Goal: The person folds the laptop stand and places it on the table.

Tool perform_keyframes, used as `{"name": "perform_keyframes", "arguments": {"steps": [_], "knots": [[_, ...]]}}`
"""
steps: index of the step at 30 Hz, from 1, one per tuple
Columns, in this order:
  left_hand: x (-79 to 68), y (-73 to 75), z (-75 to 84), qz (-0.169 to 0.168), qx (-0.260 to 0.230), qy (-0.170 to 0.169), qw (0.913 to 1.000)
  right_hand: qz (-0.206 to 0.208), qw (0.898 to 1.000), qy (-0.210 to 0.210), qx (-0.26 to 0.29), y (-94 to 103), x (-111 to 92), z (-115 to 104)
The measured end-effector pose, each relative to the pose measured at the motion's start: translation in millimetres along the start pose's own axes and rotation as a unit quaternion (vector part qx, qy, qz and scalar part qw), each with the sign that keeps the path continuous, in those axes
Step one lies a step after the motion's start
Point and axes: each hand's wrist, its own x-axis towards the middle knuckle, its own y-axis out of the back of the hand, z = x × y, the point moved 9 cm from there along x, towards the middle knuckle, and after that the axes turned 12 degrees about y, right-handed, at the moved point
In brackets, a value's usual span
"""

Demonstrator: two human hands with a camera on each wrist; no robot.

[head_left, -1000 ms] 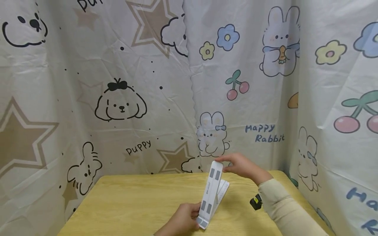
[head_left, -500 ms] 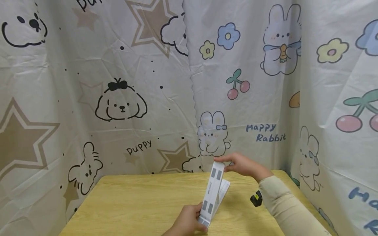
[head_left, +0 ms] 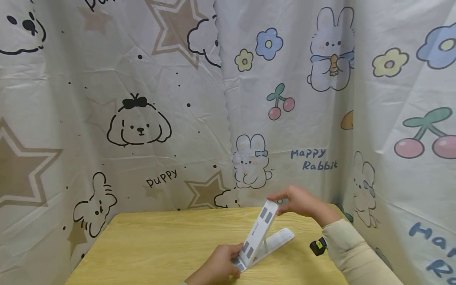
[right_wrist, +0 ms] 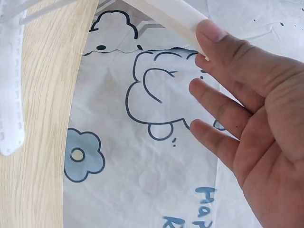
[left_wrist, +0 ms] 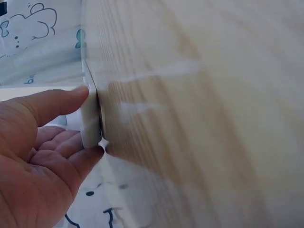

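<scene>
A white folding laptop stand (head_left: 260, 233) with grey pads is spread into a V on the table. Its padded upper arm leans up to the right, and its lower arm (head_left: 281, 239) lies low behind it, with a thin strut between them. My left hand (head_left: 219, 263) pinches the stand's near, hinged end; in the left wrist view the thumb (left_wrist: 64, 102) lies on one side of the white end (left_wrist: 90, 118) and fingers on the other. My right hand (head_left: 297, 200) pinches the raised tip between thumb and forefinger; its other fingers (right_wrist: 213, 104) are loosely extended beneath.
The yellow wood-grain table (head_left: 160, 241) has a patterned curtain (head_left: 199, 138) close behind it and at both sides. A small black block with a yellow mark (head_left: 318, 246) sits beside the right sleeve (head_left: 356, 249).
The stand's two arms have spread wider apart. The raised tip, with my right hand on it, has shifted rightward, and the lower arm has swung down to the right. My left hand keeps its grip.
</scene>
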Motion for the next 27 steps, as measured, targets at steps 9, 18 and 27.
{"name": "perform_keyframes", "arguments": {"steps": [9,18,27], "knots": [[1.6,-2.4,1.2,-0.002,-0.007,0.010,0.9999,-0.008,0.999,0.010,0.041,0.5,-5.0,3.6],[3.5,0.8,-12.8,-0.041,-0.018,0.006,0.9990,0.020,0.997,-0.036,0.060,-6.8,-24.1,6.3],[5.7,-0.1,-0.5,-0.040,0.012,0.009,0.9991,0.050,0.996,-0.049,0.049,-0.4,-44.4,-2.5]]}}
